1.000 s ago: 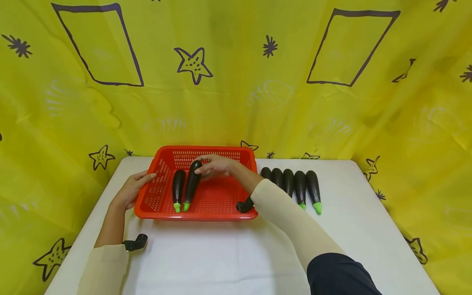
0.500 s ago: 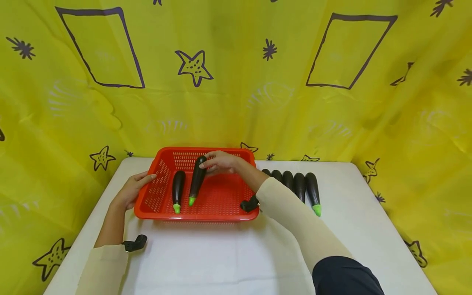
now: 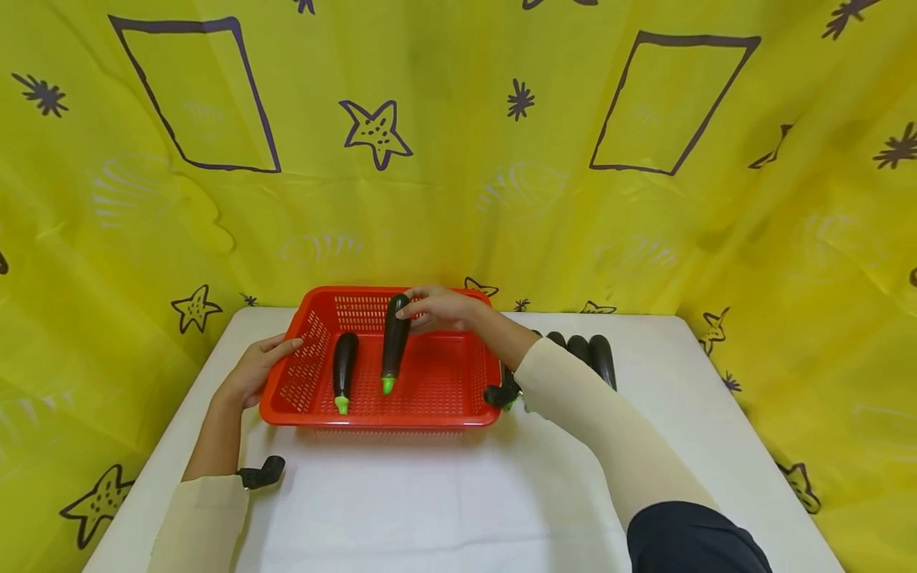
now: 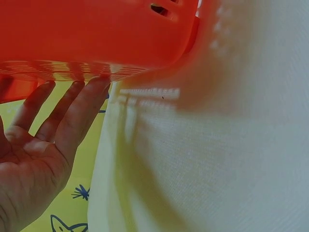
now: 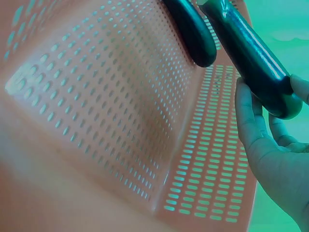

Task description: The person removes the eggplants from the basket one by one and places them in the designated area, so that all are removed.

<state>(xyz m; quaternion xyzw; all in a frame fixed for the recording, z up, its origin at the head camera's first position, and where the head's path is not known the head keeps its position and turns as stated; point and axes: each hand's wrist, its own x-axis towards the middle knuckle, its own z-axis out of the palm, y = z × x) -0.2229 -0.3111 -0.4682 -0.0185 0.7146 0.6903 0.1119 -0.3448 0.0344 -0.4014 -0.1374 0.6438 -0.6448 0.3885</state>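
My right hand (image 3: 446, 309) grips a dark eggplant (image 3: 396, 338) by its rounded end, thumb and fingers on either side. It hangs with its green stem pointing down, inside the red plastic basket (image 3: 380, 420). In the right wrist view, this eggplant (image 5: 253, 55) is held near the basket's slotted wall. Another eggplant (image 3: 345, 364) lies on the basket floor at the left, stem towards the front. My left hand (image 3: 256, 370) holds the basket's left side, thumb over the rim. The left wrist view shows its fingers (image 4: 72, 116) against the basket's outside.
Several more eggplants (image 3: 602, 358) lie in a row on the white table (image 3: 401, 501), right of the basket, partly hidden by my right forearm. A yellow curtain (image 3: 458, 215) with drawn starfish stands behind and along both sides. Small black cameras (image 3: 263, 473) sit on both wrists.
My right hand has lifted the eggplant from beside the other one and carried it up and to the right. The left hand and basket have stayed in place.
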